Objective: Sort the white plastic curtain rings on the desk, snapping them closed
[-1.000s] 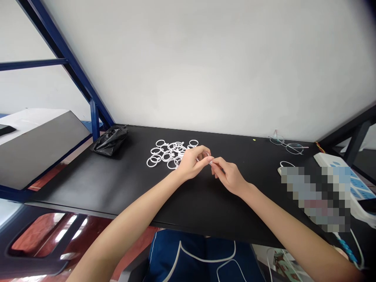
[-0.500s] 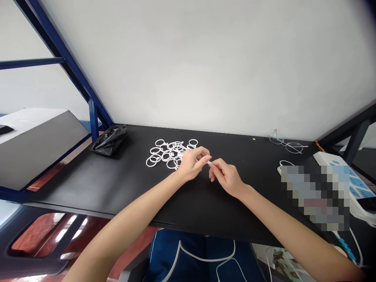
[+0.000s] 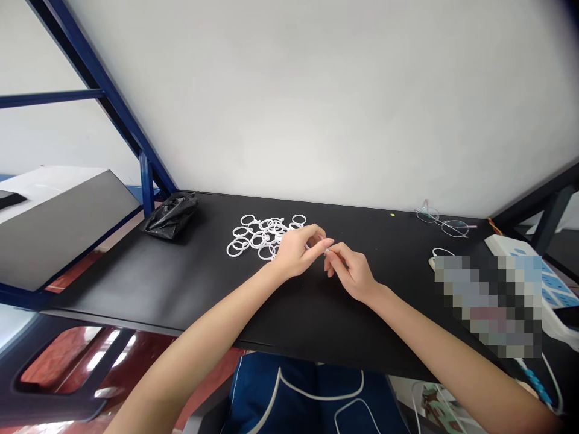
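Thumb and fingers of my left hand pinch together over the black tabletop. Close against its fingertips is my right hand, also closed in a pinch. Between the two sets of fingertips a small white piece shows; the fingers cover most of it, so its full shape is hidden. Just left of and behind my left hand lies a loose pile of thin white rings, several overlapping, some with a small knob on the rim. My left hand hides part of the pile.
A crumpled black plastic bag lies at the table's back left. Eyeglasses rest at the back right, near a white power strip and a blurred-out phone-like device with a cable. A blue metal frame rises at left.
Both pairs of fingertips have closed in further around the small white piece, and less of it shows. My left thumb has shifted slightly right. The ring pile looks the same.
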Demonstrator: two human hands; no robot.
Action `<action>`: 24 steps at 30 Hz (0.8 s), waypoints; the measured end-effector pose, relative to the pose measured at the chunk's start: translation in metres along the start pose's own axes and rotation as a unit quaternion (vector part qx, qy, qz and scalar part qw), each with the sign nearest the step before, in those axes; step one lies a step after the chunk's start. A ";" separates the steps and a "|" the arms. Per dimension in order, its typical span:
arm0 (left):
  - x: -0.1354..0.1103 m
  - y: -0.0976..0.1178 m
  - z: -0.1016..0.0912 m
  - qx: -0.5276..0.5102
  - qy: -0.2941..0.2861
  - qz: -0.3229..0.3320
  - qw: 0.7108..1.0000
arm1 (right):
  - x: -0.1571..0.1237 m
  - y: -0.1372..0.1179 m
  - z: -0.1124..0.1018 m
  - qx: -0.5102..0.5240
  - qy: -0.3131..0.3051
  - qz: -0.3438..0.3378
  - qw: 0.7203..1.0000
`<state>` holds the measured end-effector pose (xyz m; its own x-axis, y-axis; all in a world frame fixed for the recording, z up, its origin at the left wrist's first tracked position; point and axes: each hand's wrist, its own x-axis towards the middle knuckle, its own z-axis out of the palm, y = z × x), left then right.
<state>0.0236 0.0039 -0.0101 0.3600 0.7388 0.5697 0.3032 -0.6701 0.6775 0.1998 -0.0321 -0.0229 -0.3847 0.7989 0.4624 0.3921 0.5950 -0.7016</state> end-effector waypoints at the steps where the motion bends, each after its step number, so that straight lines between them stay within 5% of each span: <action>1: 0.002 -0.001 -0.003 0.050 -0.002 0.027 0.998 | 0.000 0.000 0.000 0.003 0.009 0.009 1.000; 5: 0.013 -0.016 -0.025 0.203 0.001 0.115 0.972 | 0.003 0.001 0.000 0.021 0.046 0.061 0.997; 10: 0.018 -0.051 -0.061 0.280 0.128 -0.075 0.948 | 0.005 0.002 0.000 0.014 0.052 0.068 0.996; 14: 0.014 -0.075 -0.071 0.301 0.075 -0.153 0.938 | 0.006 0.003 0.001 0.006 0.047 0.061 0.997; 19: 0.012 -0.088 -0.068 0.268 -0.007 -0.159 0.950 | 0.006 0.005 0.000 0.002 0.053 0.071 0.996; 24: 0.013 -0.088 -0.075 0.252 0.015 -0.183 0.950 | 0.006 0.007 0.001 -0.011 0.071 0.079 0.994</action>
<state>-0.0648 0.0780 -0.0271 0.1262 0.9257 0.3565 0.7895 -0.3113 0.5290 0.1997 -0.0233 -0.0257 -0.1959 0.8864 0.4194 0.4570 0.4610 -0.7607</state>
